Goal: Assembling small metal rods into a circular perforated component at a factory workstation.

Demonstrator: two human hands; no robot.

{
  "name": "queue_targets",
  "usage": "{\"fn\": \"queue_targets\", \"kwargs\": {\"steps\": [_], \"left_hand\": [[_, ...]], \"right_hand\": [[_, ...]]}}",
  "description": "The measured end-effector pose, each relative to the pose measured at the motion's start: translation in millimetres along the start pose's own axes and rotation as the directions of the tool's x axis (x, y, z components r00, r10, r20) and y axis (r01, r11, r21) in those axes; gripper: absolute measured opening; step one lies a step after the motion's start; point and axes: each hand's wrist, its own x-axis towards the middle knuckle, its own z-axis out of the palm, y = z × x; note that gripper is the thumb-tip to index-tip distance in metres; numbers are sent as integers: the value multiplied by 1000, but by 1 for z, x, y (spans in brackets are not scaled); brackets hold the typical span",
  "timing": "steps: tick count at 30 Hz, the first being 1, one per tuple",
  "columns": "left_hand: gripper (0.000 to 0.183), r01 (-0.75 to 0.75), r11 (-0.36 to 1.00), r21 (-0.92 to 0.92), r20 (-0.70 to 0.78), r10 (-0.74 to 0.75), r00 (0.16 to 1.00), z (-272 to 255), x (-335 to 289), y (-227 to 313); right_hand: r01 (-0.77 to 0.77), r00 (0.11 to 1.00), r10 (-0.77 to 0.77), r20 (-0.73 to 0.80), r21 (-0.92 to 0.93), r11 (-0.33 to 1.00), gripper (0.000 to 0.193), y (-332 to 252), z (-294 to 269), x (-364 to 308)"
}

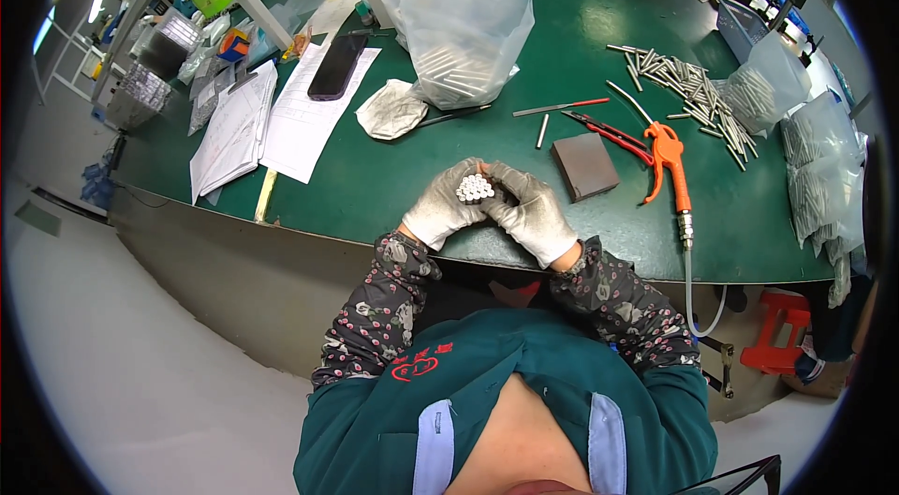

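Note:
Near the table's front edge I hold a bundle of metal pins (475,189), their round ends facing up toward me. My left hand (442,206), in a greyish-white glove, wraps round the bundle from the left. From the right my gloved right hand (532,214) closes against it, its fingers curled at the bundle's side. Right of my hands sits a dark square block (585,166). Beyond it lie red-handled pliers (613,136), a thin file with a red end (562,107) and a single loose pin (542,132).
An orange air gun (667,162) with a hose lies at right, before a heap of loose pins (698,92). Plastic bags of pins (459,55) stand at the back; more bags (824,172) lie far right. Papers (304,134), a phone (338,66) and a cloth (391,111) are at left.

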Motion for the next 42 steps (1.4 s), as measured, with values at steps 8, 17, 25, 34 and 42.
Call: {"fn": "queue_targets", "kwargs": {"steps": [8,17,25,34,42], "left_hand": [[44,-4,1000,9,0,4,1000,1,1,2],[46,19,1000,8,1,-19,1000,-1,2,0],[33,56,995,80,-42,-52,998,0,2,1],[31,53,996,69,-18,-52,999,4,4,4],[31,51,995,88,-21,-49,999,-2,4,-3]], "right_hand": [[-2,1000,2,-12,-18,1000,37,-1,0,0],[-26,999,25,-25,-23,999,37,-4,0,1],[-94,944,-92,-317,-526,846,37,-49,-91,-8],[-638,762,299,-574,-746,191,46,-7,-195,-54],[-663,696,456,-555,-741,110,29,0,-189,-34]]}}
